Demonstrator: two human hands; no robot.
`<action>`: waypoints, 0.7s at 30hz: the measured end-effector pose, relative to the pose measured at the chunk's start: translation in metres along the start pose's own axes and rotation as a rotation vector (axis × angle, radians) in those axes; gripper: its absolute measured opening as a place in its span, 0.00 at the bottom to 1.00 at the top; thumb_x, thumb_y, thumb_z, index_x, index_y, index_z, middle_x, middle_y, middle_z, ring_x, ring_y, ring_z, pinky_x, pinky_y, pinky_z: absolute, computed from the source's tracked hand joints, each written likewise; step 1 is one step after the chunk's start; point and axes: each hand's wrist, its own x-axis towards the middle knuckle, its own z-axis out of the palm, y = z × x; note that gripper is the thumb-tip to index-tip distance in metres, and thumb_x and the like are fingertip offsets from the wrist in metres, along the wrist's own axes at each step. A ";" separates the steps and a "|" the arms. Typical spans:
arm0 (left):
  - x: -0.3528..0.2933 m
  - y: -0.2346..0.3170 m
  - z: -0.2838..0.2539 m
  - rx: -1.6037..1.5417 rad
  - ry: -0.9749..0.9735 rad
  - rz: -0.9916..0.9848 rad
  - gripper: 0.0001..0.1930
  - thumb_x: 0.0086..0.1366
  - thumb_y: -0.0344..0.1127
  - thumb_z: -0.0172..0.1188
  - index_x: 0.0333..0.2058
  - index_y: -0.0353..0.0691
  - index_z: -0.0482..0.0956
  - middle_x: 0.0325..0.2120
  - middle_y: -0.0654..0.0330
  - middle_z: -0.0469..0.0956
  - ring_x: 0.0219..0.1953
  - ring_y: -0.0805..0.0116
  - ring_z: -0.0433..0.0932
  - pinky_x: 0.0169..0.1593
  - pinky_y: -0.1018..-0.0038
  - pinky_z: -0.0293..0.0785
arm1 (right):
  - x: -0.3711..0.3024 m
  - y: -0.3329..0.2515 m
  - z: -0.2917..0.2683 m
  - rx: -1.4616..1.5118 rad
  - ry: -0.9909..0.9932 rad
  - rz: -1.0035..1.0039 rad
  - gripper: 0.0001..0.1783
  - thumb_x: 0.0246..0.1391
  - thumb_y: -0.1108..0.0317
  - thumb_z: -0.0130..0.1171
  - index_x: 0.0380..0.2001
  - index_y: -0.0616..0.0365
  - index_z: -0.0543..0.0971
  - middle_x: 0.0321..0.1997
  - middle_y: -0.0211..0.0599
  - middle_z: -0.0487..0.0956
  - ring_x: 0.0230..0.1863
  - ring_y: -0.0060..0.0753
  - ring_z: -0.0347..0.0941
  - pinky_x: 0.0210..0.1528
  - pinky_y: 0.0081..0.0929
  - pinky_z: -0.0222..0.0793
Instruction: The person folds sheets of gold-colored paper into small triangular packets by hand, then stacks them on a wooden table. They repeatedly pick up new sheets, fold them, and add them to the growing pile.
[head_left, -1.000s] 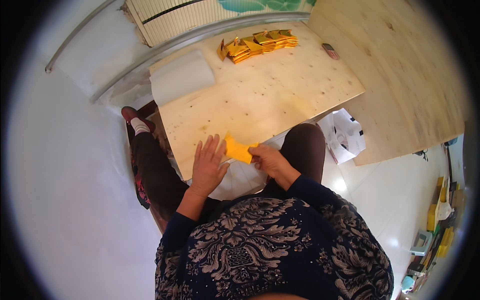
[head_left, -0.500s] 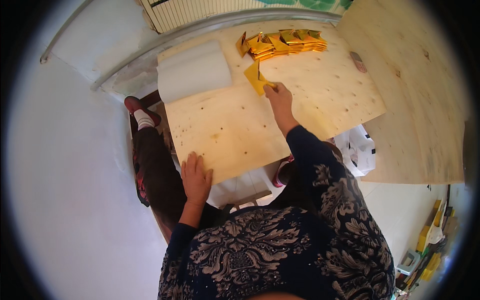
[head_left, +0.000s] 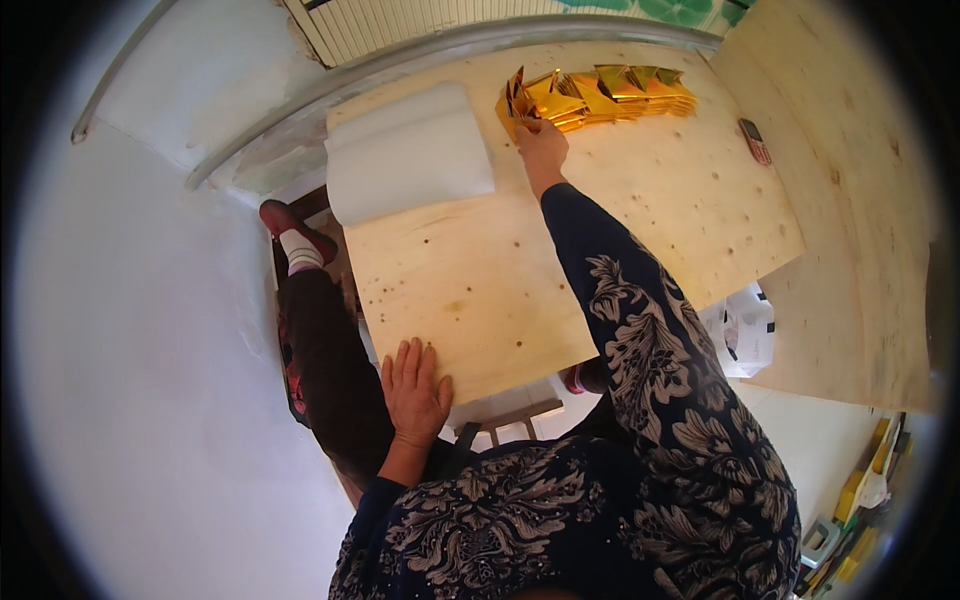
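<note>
Seemingly for adding to the shiny gold-foil row point(head_left: 612, 97), a folded gold-foil piece point(head_left: 507, 115) was pinched by the right hand point(head_left: 541, 152), aligned release being called for, the left hand point(head_left: 413, 397) rested unclenched.

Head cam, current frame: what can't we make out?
In the head view:
- Right hand: fingertips masked by the hand itself; exact grip unclear.
- Gold folded pieces: they overlap, so no reliable count.
- White bag: partly hidden by the right sleeve and wooden tabletop; contents unclear.
- Phone: too small to read.
- Green wall pattern: cut off by the top edge.
</note>
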 end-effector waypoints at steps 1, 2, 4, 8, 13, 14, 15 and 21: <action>-0.001 0.000 0.000 0.008 0.003 0.005 0.24 0.54 0.38 0.59 0.50 0.36 0.72 0.55 0.50 0.67 0.60 0.52 0.62 0.64 0.53 0.51 | -0.003 0.005 -0.002 0.000 0.007 -0.037 0.17 0.44 0.62 0.62 0.36 0.61 0.79 0.30 0.43 0.80 0.30 0.40 0.77 0.34 0.33 0.72; -0.001 -0.001 0.001 0.015 0.007 0.007 0.24 0.54 0.38 0.59 0.50 0.36 0.72 0.55 0.50 0.68 0.60 0.52 0.62 0.64 0.53 0.51 | -0.009 0.009 -0.006 -0.005 0.021 -0.074 0.19 0.45 0.61 0.63 0.39 0.61 0.78 0.30 0.40 0.80 0.27 0.33 0.77 0.30 0.29 0.72; -0.003 -0.001 0.002 0.009 0.026 0.020 0.24 0.55 0.38 0.59 0.50 0.36 0.72 0.55 0.50 0.67 0.60 0.52 0.62 0.64 0.53 0.51 | -0.022 0.010 -0.022 0.051 -0.003 -0.109 0.21 0.45 0.61 0.64 0.41 0.62 0.77 0.31 0.37 0.79 0.26 0.29 0.77 0.29 0.26 0.72; -0.006 -0.001 0.005 0.019 0.055 0.032 0.24 0.55 0.38 0.58 0.51 0.36 0.71 0.55 0.50 0.67 0.60 0.52 0.62 0.63 0.54 0.52 | -0.081 -0.008 -0.102 0.337 -0.176 0.043 0.17 0.47 0.62 0.64 0.38 0.61 0.78 0.31 0.33 0.79 0.29 0.26 0.76 0.32 0.23 0.71; -0.006 0.002 0.002 0.027 0.130 0.061 0.22 0.55 0.37 0.59 0.49 0.38 0.72 0.52 0.52 0.69 0.57 0.53 0.65 0.62 0.55 0.54 | -0.140 -0.060 -0.214 0.517 -0.291 -0.002 0.11 0.51 0.64 0.63 0.34 0.59 0.77 0.27 0.25 0.76 0.25 0.16 0.72 0.27 0.16 0.66; -0.006 0.003 -0.002 0.021 0.148 0.067 0.21 0.55 0.37 0.60 0.47 0.39 0.73 0.51 0.52 0.71 0.56 0.54 0.67 0.61 0.57 0.56 | -0.152 -0.063 -0.233 0.512 -0.301 -0.049 0.10 0.51 0.64 0.62 0.33 0.59 0.77 0.26 0.25 0.76 0.24 0.15 0.70 0.26 0.15 0.65; -0.004 0.004 -0.007 -0.088 0.158 -0.016 0.17 0.55 0.36 0.60 0.44 0.38 0.74 0.46 0.52 0.73 0.51 0.55 0.69 0.57 0.59 0.60 | -0.166 -0.062 -0.249 0.532 -0.327 -0.142 0.10 0.51 0.64 0.62 0.31 0.59 0.77 0.24 0.24 0.75 0.24 0.15 0.69 0.25 0.15 0.63; 0.003 0.006 -0.052 -0.557 0.231 -0.181 0.12 0.58 0.37 0.62 0.23 0.33 0.76 0.18 0.58 0.75 0.20 0.67 0.74 0.26 0.72 0.69 | -0.293 0.022 -0.296 0.105 -0.751 0.072 0.18 0.56 0.56 0.57 0.20 0.59 0.76 0.18 0.27 0.72 0.22 0.16 0.64 0.26 0.20 0.63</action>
